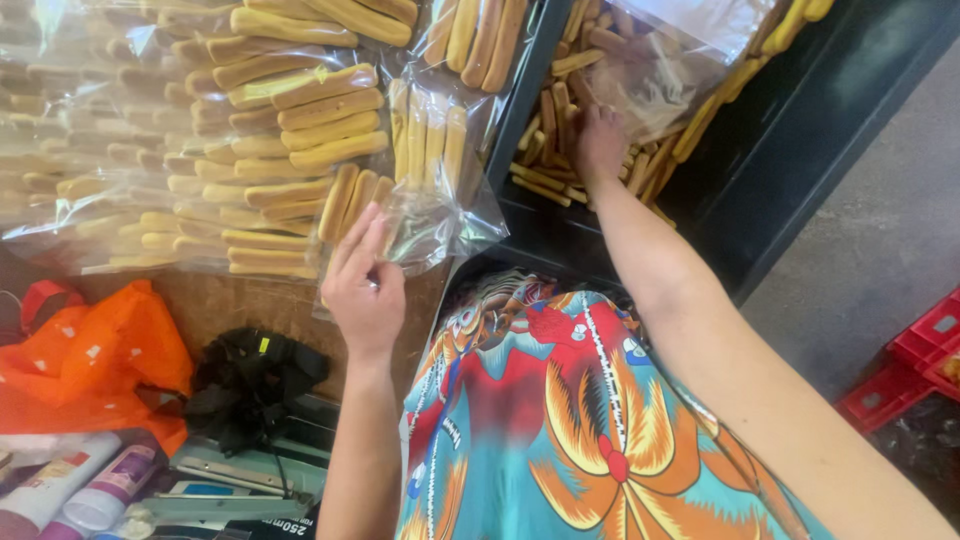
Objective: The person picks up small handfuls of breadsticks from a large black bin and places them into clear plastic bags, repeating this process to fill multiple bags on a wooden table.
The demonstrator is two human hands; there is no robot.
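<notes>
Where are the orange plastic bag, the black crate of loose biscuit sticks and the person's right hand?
orange plastic bag [95, 355]: head view, on its crumpled middle.
black crate [800, 130]: head view, on its dark right wall.
right hand [600, 145]: head view, on the back of the hand.

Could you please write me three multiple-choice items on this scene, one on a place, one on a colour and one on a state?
1. Where is the right hand?
A. In the dark crate among loose biscuit sticks
B. On the orange bag
C. On the red crate

2. What colour is the plastic bag at the lower left?
A. Blue
B. Orange
C. White

3. What is the left hand doing?
A. Lying flat on the table
B. Pinching a clear bag of sticks
C. Gripping a bottle

Answers:
1 A, the arm reaches into the crate.
2 B, it is bright orange.
3 B, the fingertips pinch the clear wrap's lower edge.
</notes>
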